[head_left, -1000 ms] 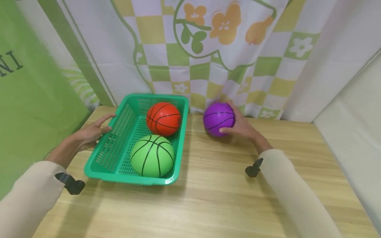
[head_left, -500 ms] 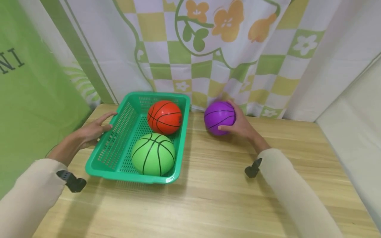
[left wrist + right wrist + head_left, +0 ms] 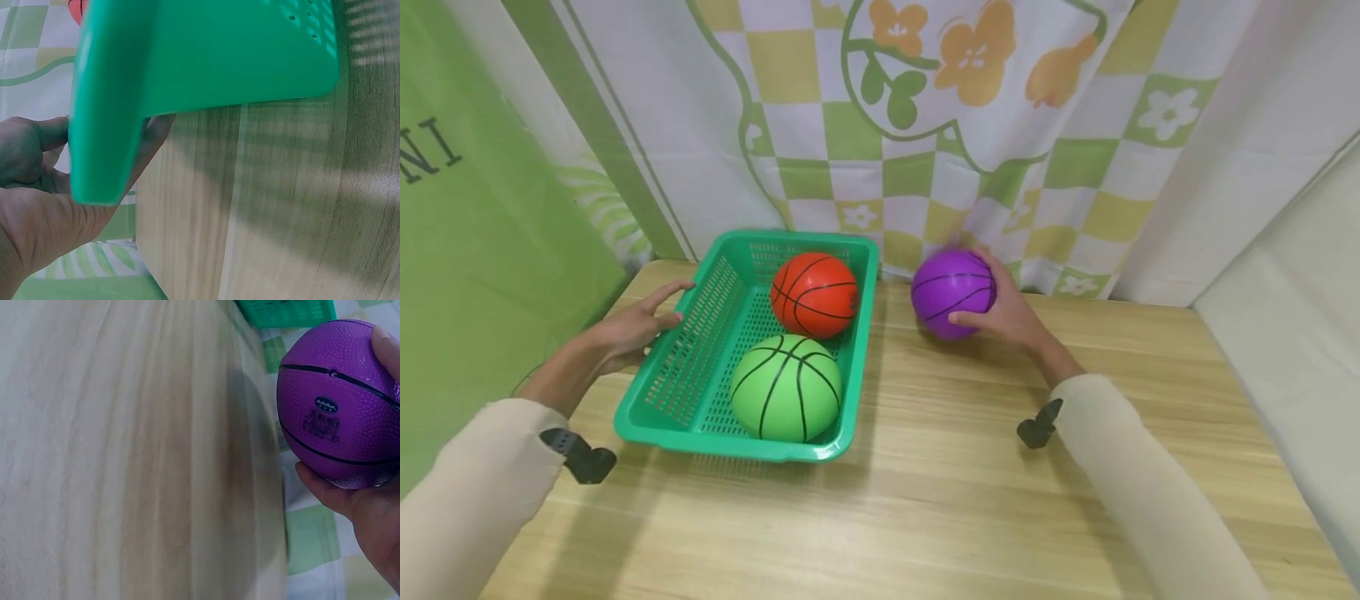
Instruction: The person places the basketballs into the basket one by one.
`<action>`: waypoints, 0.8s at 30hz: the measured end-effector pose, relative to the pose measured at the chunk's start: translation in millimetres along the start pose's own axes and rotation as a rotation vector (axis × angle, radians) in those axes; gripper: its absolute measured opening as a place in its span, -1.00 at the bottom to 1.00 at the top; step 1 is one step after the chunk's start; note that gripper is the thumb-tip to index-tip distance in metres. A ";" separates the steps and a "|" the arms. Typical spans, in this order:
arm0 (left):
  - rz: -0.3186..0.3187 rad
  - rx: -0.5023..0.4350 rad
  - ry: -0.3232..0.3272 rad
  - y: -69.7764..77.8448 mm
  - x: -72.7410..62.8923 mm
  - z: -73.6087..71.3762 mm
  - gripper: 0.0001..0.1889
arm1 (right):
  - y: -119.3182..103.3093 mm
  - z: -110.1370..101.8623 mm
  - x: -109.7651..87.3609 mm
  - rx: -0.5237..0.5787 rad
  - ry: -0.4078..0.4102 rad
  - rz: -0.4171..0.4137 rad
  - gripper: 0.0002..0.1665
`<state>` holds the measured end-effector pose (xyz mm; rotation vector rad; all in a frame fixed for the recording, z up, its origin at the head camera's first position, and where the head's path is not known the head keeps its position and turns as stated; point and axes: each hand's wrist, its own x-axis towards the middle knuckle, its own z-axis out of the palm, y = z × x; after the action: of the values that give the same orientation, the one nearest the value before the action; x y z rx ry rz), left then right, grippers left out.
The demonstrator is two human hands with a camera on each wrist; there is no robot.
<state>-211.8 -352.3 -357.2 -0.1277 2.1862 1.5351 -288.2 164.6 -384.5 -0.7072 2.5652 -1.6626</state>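
At the back of the table, my right hand [image 3: 1017, 315] grips a purple ball [image 3: 951, 293] with black basketball lines, thumb in front and fingers round its far right side. A printed label shows on the purple ball [image 3: 325, 419] in the right wrist view. To the left stands a green plastic basket [image 3: 867, 342] with perforated walls. Inside it, a red ball [image 3: 814, 296] lies behind a light green ball [image 3: 786, 389], both along the right side. My left hand [image 3: 628, 333] holds the basket's left rim; in the left wrist view the rim hides some fingers.
The wooden table [image 3: 925, 492] extends in front of the basket and to the right. A patterned curtain [image 3: 925, 183] hangs right behind the purple ball and basket. Green cloth [image 3: 490, 250] borders the left side, a pale wall [image 3: 1292, 275] the right.
The purple ball has risen very slightly in my right hand over the last half second. My left hand and the basket have stayed in place; the head view has shifted a little.
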 end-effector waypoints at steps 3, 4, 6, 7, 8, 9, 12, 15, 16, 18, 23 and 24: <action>0.003 0.007 0.001 1.5 -0.6 0.4 -0.35 | 0.3 0.3 4.1 0.006 0.009 -0.029 0.25; 0.004 0.010 0.002 1.7 -0.6 0.4 -0.35 | 1.4 0.4 5.6 0.000 0.014 -0.030 0.25; 0.007 0.015 0.002 1.6 -0.8 0.0 -0.34 | 5.3 0.3 8.9 -0.010 0.020 -0.038 0.28; 0.008 0.016 0.000 1.1 -0.8 -0.4 -0.34 | 6.5 0.4 10.1 -0.011 0.023 -0.039 0.28; 0.009 0.015 0.000 0.4 -0.7 -0.8 -0.34 | 8.4 0.5 11.2 -0.009 0.027 -0.039 0.29; 0.011 0.013 0.000 -0.5 -0.7 -1.3 -0.34 | 8.3 0.6 11.5 -0.011 0.027 -0.043 0.30; 0.020 0.007 0.001 -3.9 -0.7 -4.0 -0.35 | 4.2 1.9 12.0 0.008 0.021 -0.065 0.31; 0.035 0.001 -0.001 -6.5 -0.7 -5.6 -0.35 | -1.3 2.2 11.1 0.016 0.021 -0.080 0.30; 0.036 0.001 -0.002 -6.9 -0.8 -5.6 -0.35 | -3.3 1.9 10.8 0.021 0.021 -0.084 0.30; 0.039 -0.001 -0.007 -7.3 -0.8 -5.5 -0.35 | -7.6 1.7 10.1 0.019 0.025 -0.087 0.30; 0.045 -0.002 -0.016 -5.3 -1.1 -5.1 -0.33 | -20.0 3.8 10.9 0.022 0.014 -0.111 0.30; 0.047 -0.001 -0.018 -4.7 -1.1 -5.1 -0.33 | -22.7 4.9 11.3 0.024 0.006 -0.117 0.31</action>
<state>-210.9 -358.9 -359.5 -0.0629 2.1891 1.5561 -288.9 148.6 -364.2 -0.8673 2.5491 -1.7276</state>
